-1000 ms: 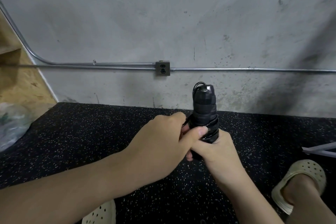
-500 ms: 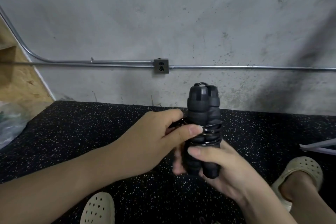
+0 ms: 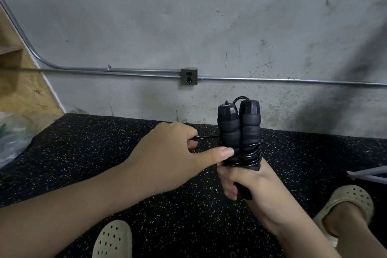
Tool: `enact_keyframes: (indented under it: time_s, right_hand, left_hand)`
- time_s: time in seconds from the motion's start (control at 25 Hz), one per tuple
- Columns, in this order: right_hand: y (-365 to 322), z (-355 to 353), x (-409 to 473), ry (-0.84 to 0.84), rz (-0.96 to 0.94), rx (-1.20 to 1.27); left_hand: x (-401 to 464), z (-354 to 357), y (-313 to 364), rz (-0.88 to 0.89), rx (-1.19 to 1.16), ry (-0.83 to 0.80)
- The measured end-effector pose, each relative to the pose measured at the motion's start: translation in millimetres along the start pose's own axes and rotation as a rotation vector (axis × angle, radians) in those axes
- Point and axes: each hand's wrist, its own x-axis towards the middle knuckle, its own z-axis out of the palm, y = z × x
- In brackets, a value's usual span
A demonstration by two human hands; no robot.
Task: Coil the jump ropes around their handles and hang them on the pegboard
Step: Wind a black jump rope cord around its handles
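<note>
While rope coils bind them, upright twin handles [image 3: 238, 130] in right hand's [image 3: 249, 182] curled grip, left hand [image 3: 167, 153] pinching taut rope [image 3: 207, 137].

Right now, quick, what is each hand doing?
Left hand: fingers pinch the black rope.
Right hand: fingers curl round the two handles, held upright.

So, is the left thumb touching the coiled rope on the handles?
Touching. The head view shows the left hand's thumb tip pressed against the rope coils around the handles.
</note>
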Motion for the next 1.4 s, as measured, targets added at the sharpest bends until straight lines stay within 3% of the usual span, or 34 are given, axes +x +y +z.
enact_keyframes:
  time_s: [0.32,0.48,0.72,0.8,0.92,1.0,1.16,1.28,1.4]
  right_hand:
    - [8.6,18.1,9.3,0.299,-0.014,-0.218]
    - [19.8,30.9,10.7,0.391,-0.023,-0.19]
    - [28.0,30.7,7.9,0.421,-0.078,-0.633]
    - [14.1,20.0,6.2,0.218,-0.08,-0.51]
    - [-7.5,-1.9,2.3,-0.19,-0.041,-0.102]
    - [-10.7,-8.7,-2.8,-0.327,0.05,0.018]
    - [-0.5,-5.0,-5.4,-0.205,0.032,0.042]
    - [2.2,1.5,-2.7,-0.05,0.012,0.112]
    - [2.1,2.9,-2.0,-0.005,0.015,0.091]
  left_hand:
    - [-1.2,27.4,2.3,0.038,-0.002,0.051]
    - [-5.1,36.7,8.7,-0.017,-0.047,0.028]
    - [-3.5,34.7,7.6,-0.006,-0.048,-0.044]
    - [3.0,27.6,-0.5,0.033,-0.178,-0.094]
    - [5.5,17.8,-6.1,0.16,-0.381,-0.282]
    - [3.7,16.2,-6.4,0.191,-0.422,-0.347]
    - [1.7,14.4,-2.1,0.215,-0.393,-0.291]
    - [5.6,10.3,-0.7,0.094,-0.241,-0.161]
    - [7.3,11.1,-0.6,0.07,-0.202,-0.107]
